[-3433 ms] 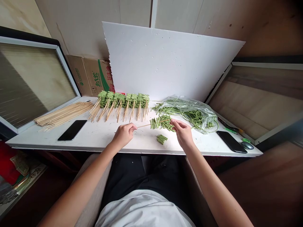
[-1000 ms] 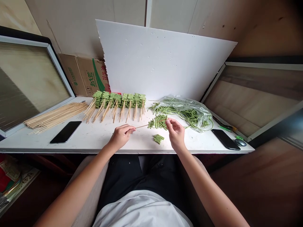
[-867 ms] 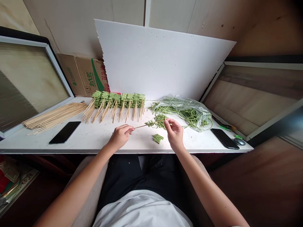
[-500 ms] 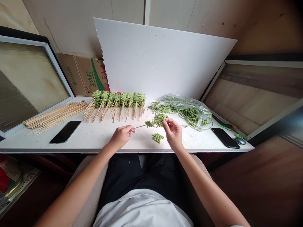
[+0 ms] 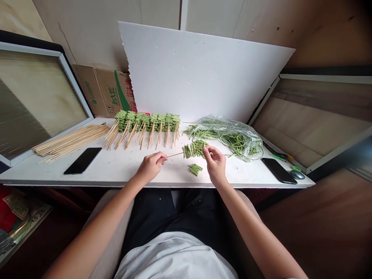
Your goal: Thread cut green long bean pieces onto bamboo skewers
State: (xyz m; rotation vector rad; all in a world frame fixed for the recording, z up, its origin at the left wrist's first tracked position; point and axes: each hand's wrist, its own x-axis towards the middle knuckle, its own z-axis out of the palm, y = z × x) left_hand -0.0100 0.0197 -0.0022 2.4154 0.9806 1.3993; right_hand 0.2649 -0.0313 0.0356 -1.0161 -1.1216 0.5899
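Two hands [image 5: 150, 167], two smartphones [image 5: 83, 161], one cardboard box [image 5: 99, 95], one plastic bag [image 5: 245, 137].

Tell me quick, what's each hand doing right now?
Left hand: closed, holding a bamboo skewer.
Right hand: closed, fingertips pinching a long bean threaded on that skewer.

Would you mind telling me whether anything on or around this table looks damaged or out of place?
The white foam board stands out: it leans askew behind the white table, and its left edge is ragged and torn.
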